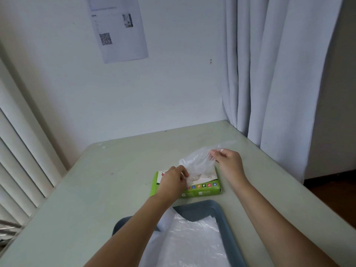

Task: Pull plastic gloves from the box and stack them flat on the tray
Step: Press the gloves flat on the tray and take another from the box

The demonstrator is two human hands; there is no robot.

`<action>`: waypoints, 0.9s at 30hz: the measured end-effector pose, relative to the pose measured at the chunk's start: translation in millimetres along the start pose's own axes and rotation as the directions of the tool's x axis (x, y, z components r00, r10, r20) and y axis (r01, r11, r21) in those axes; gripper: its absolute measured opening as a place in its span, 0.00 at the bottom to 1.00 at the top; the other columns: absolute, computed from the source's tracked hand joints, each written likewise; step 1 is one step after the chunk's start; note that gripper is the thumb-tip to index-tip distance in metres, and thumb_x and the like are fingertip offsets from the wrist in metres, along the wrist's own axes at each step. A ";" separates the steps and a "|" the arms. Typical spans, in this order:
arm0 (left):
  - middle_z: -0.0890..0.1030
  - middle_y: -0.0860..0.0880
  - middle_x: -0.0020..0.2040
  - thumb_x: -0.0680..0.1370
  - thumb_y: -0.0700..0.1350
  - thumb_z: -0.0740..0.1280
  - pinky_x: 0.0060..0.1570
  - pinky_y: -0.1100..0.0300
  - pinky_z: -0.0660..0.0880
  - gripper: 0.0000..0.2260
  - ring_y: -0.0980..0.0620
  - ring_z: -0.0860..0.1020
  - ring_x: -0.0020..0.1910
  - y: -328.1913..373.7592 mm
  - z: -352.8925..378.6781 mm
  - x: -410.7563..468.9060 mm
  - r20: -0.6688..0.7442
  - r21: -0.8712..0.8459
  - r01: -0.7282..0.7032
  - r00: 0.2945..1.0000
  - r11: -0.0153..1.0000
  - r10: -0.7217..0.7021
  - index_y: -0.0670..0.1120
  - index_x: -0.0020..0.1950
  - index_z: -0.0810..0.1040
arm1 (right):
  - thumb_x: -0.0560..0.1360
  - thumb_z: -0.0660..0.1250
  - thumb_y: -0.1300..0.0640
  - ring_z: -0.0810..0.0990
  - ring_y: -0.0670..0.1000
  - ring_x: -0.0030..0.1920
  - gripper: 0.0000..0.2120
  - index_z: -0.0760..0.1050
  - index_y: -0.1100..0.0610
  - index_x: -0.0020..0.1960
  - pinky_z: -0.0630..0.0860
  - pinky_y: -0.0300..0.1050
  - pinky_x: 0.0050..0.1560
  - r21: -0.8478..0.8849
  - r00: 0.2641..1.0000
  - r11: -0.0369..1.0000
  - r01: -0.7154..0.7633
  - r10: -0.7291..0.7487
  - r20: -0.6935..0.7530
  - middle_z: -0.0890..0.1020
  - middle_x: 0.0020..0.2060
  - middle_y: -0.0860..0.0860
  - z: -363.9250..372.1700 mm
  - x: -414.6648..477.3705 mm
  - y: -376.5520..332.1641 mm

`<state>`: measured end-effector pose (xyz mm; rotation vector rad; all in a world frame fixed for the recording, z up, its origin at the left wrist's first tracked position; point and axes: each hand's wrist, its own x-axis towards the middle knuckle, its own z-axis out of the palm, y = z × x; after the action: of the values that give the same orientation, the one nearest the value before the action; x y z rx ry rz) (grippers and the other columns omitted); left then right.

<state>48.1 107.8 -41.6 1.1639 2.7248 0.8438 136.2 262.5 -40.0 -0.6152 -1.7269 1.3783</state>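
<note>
Slanting rightward-away: glove (probably crumpled).

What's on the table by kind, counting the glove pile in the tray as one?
Green cardboard glove box: 1
Blue-grey plastic tray: 1
Clear plastic glove pinched by left hand and right hand: 1
Flat pile of clear plastic gloves: 1
Total: 4

One flat green cardboard box, one blue-grey plastic tray, one pale green desk. One clear thin plastic glove is lifted. The layered clear gloves in the tray cannot be counted. Two hands: left hand, right hand. One printed paper sheet, one pale curtain.
</note>
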 end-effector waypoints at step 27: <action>0.81 0.54 0.61 0.61 0.73 0.70 0.68 0.50 0.67 0.38 0.56 0.75 0.64 51.0 -113.1 -82.6 0.263 -0.650 -0.158 0.871 0.743 0.415 0.50 0.63 0.78 | 0.79 0.60 0.68 0.79 0.52 0.37 0.26 0.60 0.53 0.74 0.74 0.42 0.45 -0.267 0.286 0.931 0.248 0.192 0.939 0.79 0.34 0.51 -71.7 -69.5 -190.2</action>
<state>110.7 28.0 67.5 1.4143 1.7475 1.2411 255.4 194.0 125.1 0.2482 -3.0295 1.5013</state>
